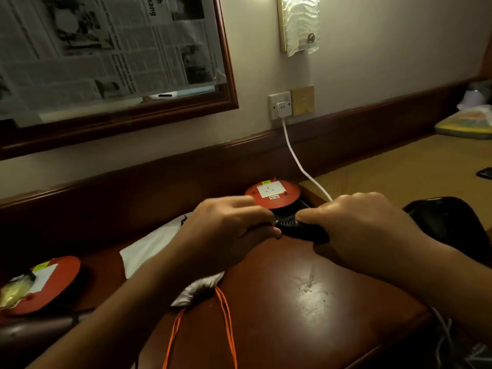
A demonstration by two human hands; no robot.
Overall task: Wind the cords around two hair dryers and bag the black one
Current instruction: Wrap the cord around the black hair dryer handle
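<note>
Glossy wooden desk [306, 302], hands [234, 222] gripping ribbed black dryer [300, 229]

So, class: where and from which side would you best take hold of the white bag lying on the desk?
Grip the white bag at its bare near-left corner, coming from the left. It lies flat, and its right part is hidden under the left hand, so that corner is the free edge to pinch.

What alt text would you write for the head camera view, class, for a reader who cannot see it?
Two hands, left hand and right hand, grip a black hair dryer over a dark wooden desk. Behind them sits a red cable reel, with a white cord plugged into a wall socket.
</note>
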